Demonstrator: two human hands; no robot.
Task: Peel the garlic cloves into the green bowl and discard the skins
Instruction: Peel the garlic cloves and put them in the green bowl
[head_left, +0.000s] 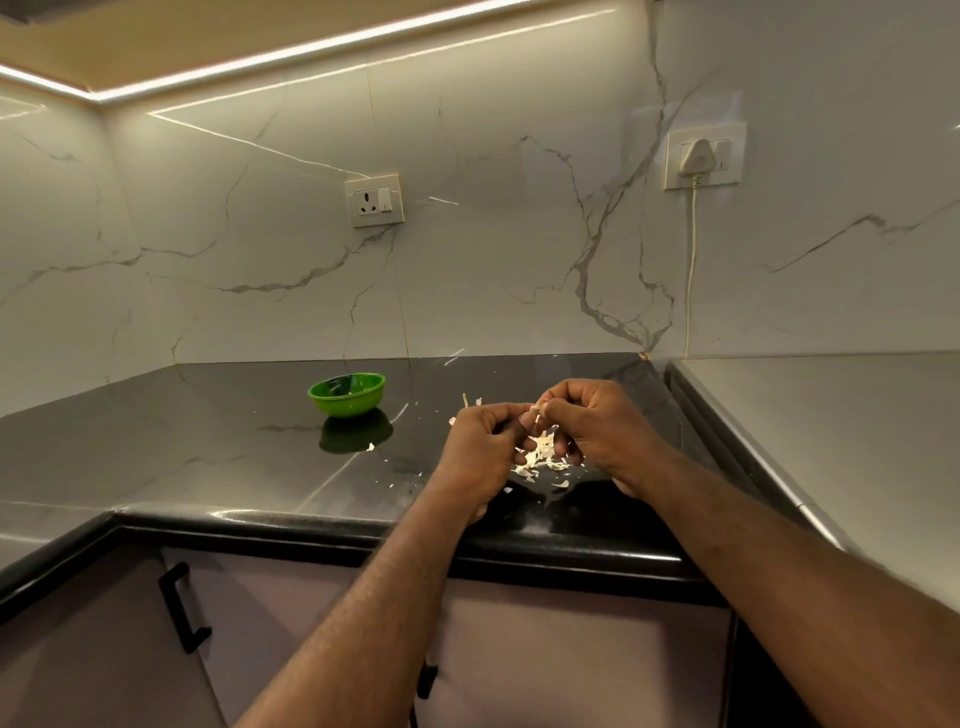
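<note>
The green bowl sits mouth-up on the dark surface, well left of the hands. The left hand and right hand meet at the fingertips, both pinching a garlic clove. Only a pale sliver of it shows, roughly upright. Loose skins lie on the surface beneath them.
</note>
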